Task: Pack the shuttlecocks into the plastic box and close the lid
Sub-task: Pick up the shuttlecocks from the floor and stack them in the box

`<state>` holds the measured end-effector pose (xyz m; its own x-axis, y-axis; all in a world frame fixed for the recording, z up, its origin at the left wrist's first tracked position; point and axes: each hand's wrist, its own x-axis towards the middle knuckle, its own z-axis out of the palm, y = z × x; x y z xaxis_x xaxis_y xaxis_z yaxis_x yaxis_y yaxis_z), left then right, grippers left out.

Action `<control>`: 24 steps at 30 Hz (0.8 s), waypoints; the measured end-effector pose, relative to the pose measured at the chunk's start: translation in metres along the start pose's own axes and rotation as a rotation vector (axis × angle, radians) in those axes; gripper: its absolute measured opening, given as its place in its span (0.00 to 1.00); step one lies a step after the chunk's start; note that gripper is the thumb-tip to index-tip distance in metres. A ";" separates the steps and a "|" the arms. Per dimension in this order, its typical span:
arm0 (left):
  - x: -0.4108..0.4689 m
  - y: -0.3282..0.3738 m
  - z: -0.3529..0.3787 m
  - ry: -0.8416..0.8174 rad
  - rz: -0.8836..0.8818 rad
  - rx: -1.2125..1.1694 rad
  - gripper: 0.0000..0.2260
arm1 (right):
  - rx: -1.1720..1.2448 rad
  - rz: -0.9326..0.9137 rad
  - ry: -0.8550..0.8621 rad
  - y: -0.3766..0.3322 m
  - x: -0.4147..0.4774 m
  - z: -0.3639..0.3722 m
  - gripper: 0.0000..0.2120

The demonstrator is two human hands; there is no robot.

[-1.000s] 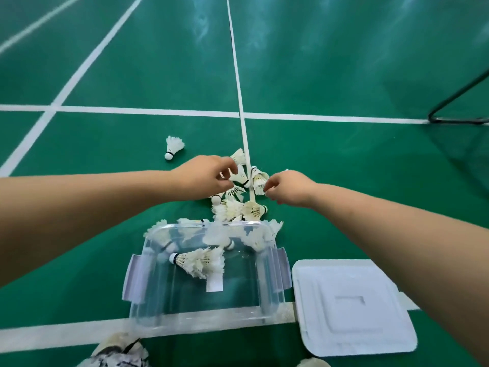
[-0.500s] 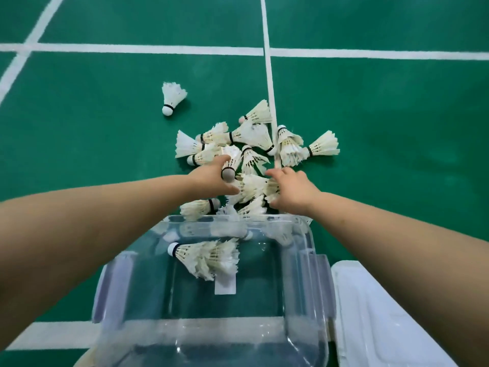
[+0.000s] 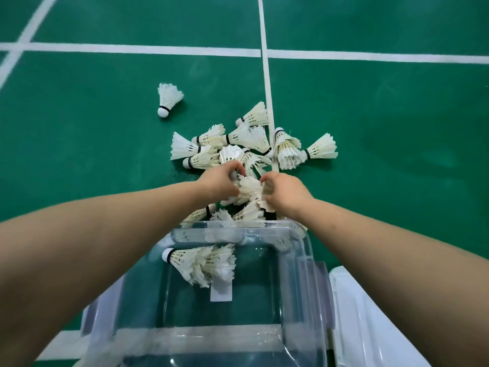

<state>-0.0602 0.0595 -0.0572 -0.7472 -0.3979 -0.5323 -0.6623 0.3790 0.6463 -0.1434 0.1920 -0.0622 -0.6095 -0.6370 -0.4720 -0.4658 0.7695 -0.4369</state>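
Note:
A clear plastic box (image 3: pixel 299 274) stands open on the green floor below my arms, with a short stack of white shuttlecocks (image 3: pixel 201 263) lying inside near its far wall. Just beyond the box lies a pile of several white shuttlecocks (image 3: pixel 248 140). One lone shuttlecock (image 3: pixel 167 99) rests apart at the upper left. My left hand (image 3: pixel 218 181) and my right hand (image 3: pixel 287 193) meet over the near part of the pile, both closed around a bunch of shuttlecocks (image 3: pixel 248 188) between them. The white lid (image 3: pixel 370 321) lies flat to the right of the box.
White court lines (image 3: pixel 266 75) cross the green floor beyond the pile. One white line passes under the near part of the box. More shuttlecocks sit against the box's far wall, partly hidden by its rim.
The view has tipped down and closer to the pile. Both hands have drawn together and closed on a bunch of shuttlecocks at the near side of the pile.

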 end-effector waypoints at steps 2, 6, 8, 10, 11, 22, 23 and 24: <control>-0.003 0.002 -0.001 0.039 0.011 -0.014 0.16 | 0.019 -0.005 -0.011 -0.001 -0.006 -0.004 0.22; -0.013 0.009 -0.005 0.063 0.020 -0.059 0.16 | 0.042 -0.035 -0.012 -0.010 -0.021 -0.018 0.23; -0.021 0.016 -0.011 0.073 0.042 -0.081 0.18 | 0.051 -0.050 -0.007 -0.016 -0.028 -0.028 0.24; -0.031 0.024 -0.021 0.087 0.076 -0.070 0.18 | 0.063 -0.054 0.007 -0.021 -0.035 -0.040 0.25; -0.037 0.029 -0.028 0.097 0.095 -0.051 0.19 | 0.058 -0.055 0.020 -0.023 -0.038 -0.047 0.25; -0.132 0.064 -0.102 0.227 0.259 0.126 0.18 | -0.091 -0.135 0.171 -0.067 -0.102 -0.112 0.21; -0.140 0.065 -0.104 0.226 0.264 0.132 0.19 | -0.110 -0.141 0.170 -0.071 -0.109 -0.113 0.21; -0.148 0.066 -0.104 0.224 0.271 0.136 0.19 | -0.122 -0.147 0.176 -0.074 -0.115 -0.113 0.21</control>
<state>0.0125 0.0563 0.1213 -0.8755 -0.4355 -0.2093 -0.4549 0.5970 0.6608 -0.1113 0.2133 0.1116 -0.6267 -0.7329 -0.2650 -0.6252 0.6758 -0.3905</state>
